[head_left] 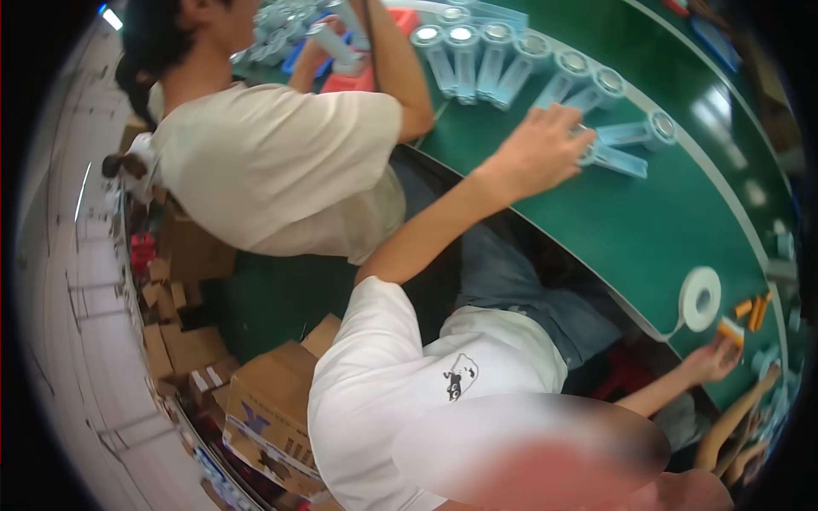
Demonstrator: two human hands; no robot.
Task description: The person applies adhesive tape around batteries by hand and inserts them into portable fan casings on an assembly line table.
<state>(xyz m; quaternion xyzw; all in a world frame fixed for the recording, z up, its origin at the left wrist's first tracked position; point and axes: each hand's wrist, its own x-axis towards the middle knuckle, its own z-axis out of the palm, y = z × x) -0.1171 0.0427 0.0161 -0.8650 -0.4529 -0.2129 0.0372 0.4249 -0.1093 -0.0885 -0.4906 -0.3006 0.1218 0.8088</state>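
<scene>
My left hand (550,145) reaches over the green table, its fingers curled on the round end of a light blue plastic housing (620,160). Another light blue housing (635,133) with a round silver end lies against that one. Low on the right, my right hand (716,359) pinches a small orange-and-white piece (730,333). Several loose orange pieces (753,312) lie just beyond it. Close by is a roll of white tape (699,299), on the table near the edge.
A row of similar housings (496,64) stretches along the green table (648,247). To my left, a co-worker in a beige shirt (273,162) handles a pale part beside red and blue bins. Other people's arms (737,426) show at lower right. Cardboard boxes (273,409) stand behind me.
</scene>
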